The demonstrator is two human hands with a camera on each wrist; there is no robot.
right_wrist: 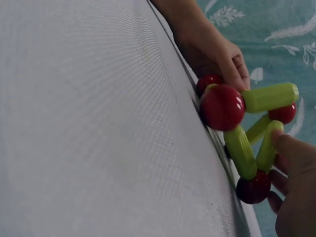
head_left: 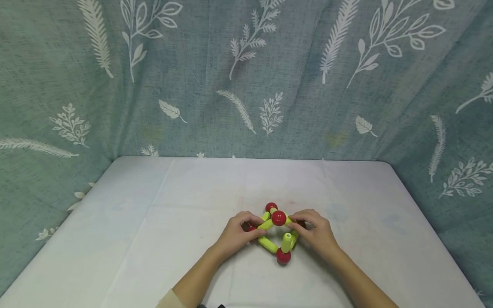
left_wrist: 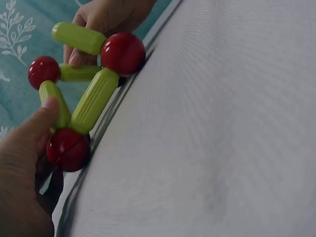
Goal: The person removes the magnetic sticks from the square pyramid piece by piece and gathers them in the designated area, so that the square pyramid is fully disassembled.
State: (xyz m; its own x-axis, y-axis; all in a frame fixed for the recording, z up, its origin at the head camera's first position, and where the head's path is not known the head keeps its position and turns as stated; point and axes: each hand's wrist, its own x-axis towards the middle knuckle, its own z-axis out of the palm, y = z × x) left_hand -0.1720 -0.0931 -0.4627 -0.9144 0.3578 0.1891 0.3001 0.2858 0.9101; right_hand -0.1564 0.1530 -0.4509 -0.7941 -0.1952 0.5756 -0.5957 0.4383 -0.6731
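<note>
A toy frame of yellow-green rods and red balls is held between both hands over the white table. My left hand (head_left: 239, 233) pinches a rod (head_left: 265, 225) on the frame's left side, close to a red ball (head_left: 252, 229) partly behind the fingers. On the other side my right hand (head_left: 317, 231) pinches a rod (right_wrist: 268, 148) that slopes up to the raised ball (head_left: 279, 218). Fingers mostly hide the right-hand ball in the head view; it shows dark red (right_wrist: 253, 187) in the right wrist view. From the nearest ball (head_left: 283, 256) one rod (head_left: 286, 242) sticks up with a free end.
The white-covered table (head_left: 173, 239) stretches out around the hands. A green curtain (head_left: 215, 119) with white leaf prints hangs behind it and along both sides. Small dark objects (head_left: 212, 306) show at the bottom edge of the head view.
</note>
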